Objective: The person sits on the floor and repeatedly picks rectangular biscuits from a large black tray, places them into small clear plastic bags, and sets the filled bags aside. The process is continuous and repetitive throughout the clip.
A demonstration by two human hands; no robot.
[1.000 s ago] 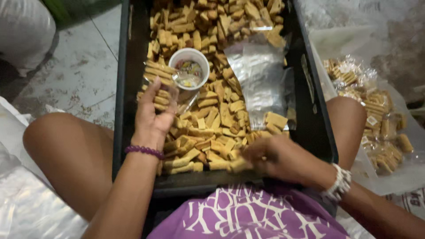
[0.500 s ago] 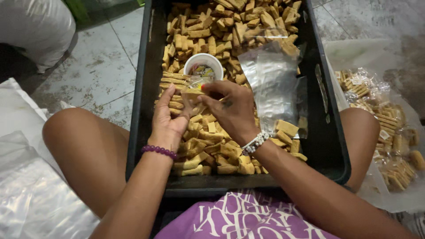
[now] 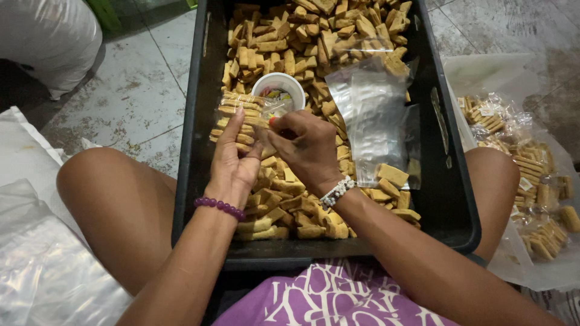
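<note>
A black plastic crate point(image 3: 193, 157) between my knees is full of tan rectangular biscuits point(image 3: 302, 36). My left hand point(image 3: 235, 160) holds a small clear bag of biscuits point(image 3: 232, 118) upright over the crate. My right hand point(image 3: 305, 148) pinches the open top of that bag with closed fingers. Just beyond the hands, a small white cup point(image 3: 279, 90) with coloured bits inside sits among the biscuits. A stack of empty clear bags point(image 3: 374, 115) lies on the biscuits to the right.
Filled biscuit packets point(image 3: 531, 181) lie on plastic on the floor to the right. Clear plastic sheeting point(image 3: 42, 271) and a white sack point(image 3: 48, 36) are on the left, on a tiled floor point(image 3: 130, 96).
My right hand moved from the near right part of the crate up to the left hand and took hold of the bag's top. The left hand now holds a filled bag.
</note>
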